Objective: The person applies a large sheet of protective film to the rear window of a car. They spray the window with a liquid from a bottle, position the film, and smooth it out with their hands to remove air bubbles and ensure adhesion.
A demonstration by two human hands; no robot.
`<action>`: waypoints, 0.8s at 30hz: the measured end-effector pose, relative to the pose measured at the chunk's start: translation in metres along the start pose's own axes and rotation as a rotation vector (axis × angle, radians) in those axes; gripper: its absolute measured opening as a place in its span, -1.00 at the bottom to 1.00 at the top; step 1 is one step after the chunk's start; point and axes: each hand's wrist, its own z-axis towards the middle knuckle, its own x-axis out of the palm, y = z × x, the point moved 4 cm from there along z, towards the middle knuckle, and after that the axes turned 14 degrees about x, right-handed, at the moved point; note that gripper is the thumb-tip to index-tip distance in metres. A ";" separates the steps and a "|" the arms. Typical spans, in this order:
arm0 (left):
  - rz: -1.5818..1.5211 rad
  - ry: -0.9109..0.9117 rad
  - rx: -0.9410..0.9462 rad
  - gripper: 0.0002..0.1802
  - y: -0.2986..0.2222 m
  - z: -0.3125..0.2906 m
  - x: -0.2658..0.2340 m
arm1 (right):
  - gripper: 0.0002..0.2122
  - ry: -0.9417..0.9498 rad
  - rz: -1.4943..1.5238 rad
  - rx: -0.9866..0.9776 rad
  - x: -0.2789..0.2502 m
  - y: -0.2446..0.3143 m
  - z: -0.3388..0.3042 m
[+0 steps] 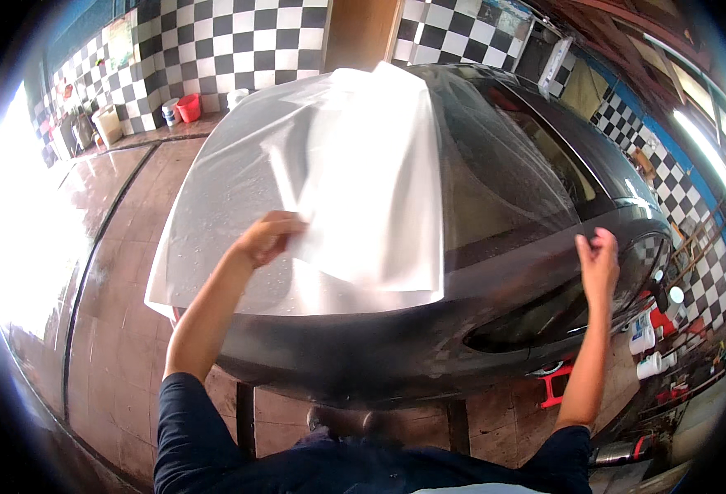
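A dark grey car [338, 358] stands in front of me, wet film over its glass and panel. The clear film [231, 185] spreads wide, wrinkled, with water drops on its left part. On top of it lies a white backing sheet [379, 181], folded over itself and hanging in soft creases. At its left edge, my left hand [272, 237] is closed with fingers pinched on the sheet. My right hand [598, 257] is raised over the car's right side, close to the film's right corner, its fingers curled but apart, seemingly holding nothing.
A red bucket [188, 107] and a beige container [108, 125] stand by the checkered wall [239, 49]. To the right are white buckets [643, 337] and a red stool [554, 385] near the wheel. The tiled floor [132, 329] has dark channels.
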 end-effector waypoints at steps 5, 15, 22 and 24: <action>-0.085 0.050 -0.042 -0.79 0.003 0.018 0.093 | -0.11 0.312 0.201 -0.708 0.068 0.226 -0.152; 0.272 -0.071 0.195 -0.70 0.001 0.004 0.134 | -0.56 0.476 -0.036 -0.261 0.164 0.303 -0.117; 0.426 -0.052 0.171 -0.61 -0.015 -0.143 0.063 | -0.68 0.402 -0.201 -0.342 0.197 0.309 -0.121; 0.454 -0.166 0.117 -0.67 -0.023 -0.233 0.018 | -0.66 0.410 -0.292 -0.417 0.208 0.328 -0.125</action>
